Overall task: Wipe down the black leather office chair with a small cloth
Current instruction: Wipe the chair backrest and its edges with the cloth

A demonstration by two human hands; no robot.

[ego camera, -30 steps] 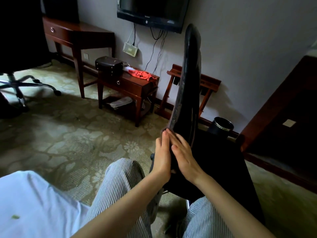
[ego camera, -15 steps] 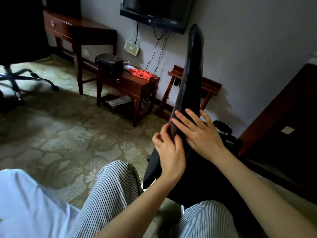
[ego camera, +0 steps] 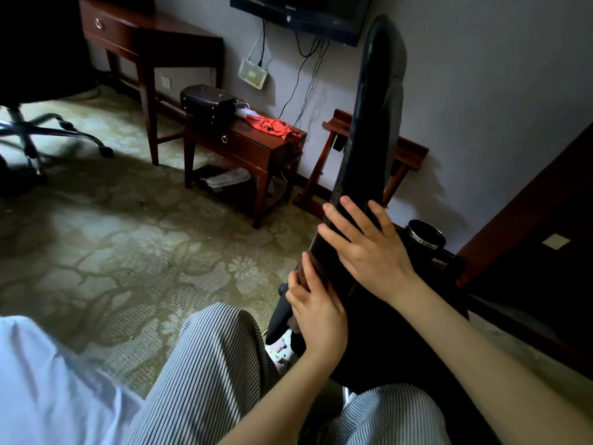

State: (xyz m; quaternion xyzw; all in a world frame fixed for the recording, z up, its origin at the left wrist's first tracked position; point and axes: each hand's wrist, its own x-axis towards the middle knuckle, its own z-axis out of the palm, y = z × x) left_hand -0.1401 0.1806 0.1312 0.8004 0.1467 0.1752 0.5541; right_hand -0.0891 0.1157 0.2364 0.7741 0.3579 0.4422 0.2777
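The left hand (ego camera: 316, 313) is gripping the lower edge of the black chair (ego camera: 369, 139), which is standing upright just beside the knees (ego camera: 218, 332). The right hand (ego camera: 369, 248) is lying flat on it, fingers spreading wide.

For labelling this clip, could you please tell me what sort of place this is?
Probably a hotel room: a wall-mounted television, a wooden luggage rack against the wall, and patterned carpet with a dark wood desk.
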